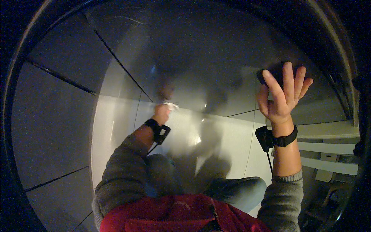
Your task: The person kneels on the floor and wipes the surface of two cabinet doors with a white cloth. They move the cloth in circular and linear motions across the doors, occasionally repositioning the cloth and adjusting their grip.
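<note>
My left hand (pixel 161 112) is closed on a small crumpled white thing (pixel 170 105), which looks like a wipe or a piece of paper. Motion smears it, so its kind is uncertain. The hand is at the line where the dark glossy tiles (pixel 185 65) meet a pale, shiny surface (pixel 228 133). Raised at the right, my right hand (pixel 284 94) has its fingers spread and holds nothing. It appears close to the dark tiles, but whether it touches them I cannot tell.
White slats (pixel 328 148) of a rack or piece of furniture stand at the right, with dim objects below them. More dark tiles (pixel 54 127) with black joints run along the left. My bent knee (pixel 243 192) in jeans is near the pale surface.
</note>
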`<state>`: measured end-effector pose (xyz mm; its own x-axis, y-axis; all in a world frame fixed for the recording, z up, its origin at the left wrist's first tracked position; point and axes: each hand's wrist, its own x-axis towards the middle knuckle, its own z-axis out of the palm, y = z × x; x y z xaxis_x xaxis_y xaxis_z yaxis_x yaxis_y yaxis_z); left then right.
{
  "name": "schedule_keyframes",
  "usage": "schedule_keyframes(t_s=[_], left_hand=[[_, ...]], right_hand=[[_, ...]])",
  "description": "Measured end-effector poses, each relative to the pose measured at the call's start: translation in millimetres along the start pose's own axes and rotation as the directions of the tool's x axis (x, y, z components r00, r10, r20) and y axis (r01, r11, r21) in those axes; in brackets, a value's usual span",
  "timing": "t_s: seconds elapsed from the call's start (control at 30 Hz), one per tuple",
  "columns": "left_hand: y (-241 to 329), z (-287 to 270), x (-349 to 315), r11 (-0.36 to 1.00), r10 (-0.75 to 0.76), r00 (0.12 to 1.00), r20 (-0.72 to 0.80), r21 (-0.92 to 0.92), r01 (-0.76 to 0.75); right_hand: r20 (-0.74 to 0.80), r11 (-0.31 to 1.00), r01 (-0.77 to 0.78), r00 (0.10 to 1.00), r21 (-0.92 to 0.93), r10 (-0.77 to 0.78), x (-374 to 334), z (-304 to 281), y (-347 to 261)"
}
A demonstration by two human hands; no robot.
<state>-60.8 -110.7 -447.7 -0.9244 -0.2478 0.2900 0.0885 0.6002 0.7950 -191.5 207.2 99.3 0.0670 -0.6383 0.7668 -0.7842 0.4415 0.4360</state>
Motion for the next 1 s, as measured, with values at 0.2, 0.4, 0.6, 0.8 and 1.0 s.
schedule_keyframes(t_s=[0.2,0.4,0.6,0.8,1.0], left_hand=[[66.2,33.9,17.6,0.982,0.113,0.982,0.154,0.134,-0.134],[42.7,-66.5,21.0,0.699,-0.543,0.826,0.149,0.626,0.346],[108.4,-30.3,24.7,0.963,-0.064,0.986,0.156,0.270,0.019],[122.0,-40.7,29.0,0.988,-0.006,0.986,0.169,0.156,-0.021],[94.6,-99.9,22.0,0.970,-0.175,0.974,0.145,0.196,0.145]], right_hand=[[0.041,0.999,-0.027,0.999,-0.023,0.028,-7.4,2.5,1.3],[0.026,0.991,-0.127,0.991,-0.035,0.128,-12.4,7.1,2.2],[0.060,1.000,0.023,0.998,-0.020,-0.022,-2.1,11.3,-7.9],[0.117,1.000,0.014,0.993,-0.005,-0.014,-5.8,5.1,-3.4],[0.060,1.000,-0.024,0.998,0.010,0.024,1.5,3.7,-8.2]])
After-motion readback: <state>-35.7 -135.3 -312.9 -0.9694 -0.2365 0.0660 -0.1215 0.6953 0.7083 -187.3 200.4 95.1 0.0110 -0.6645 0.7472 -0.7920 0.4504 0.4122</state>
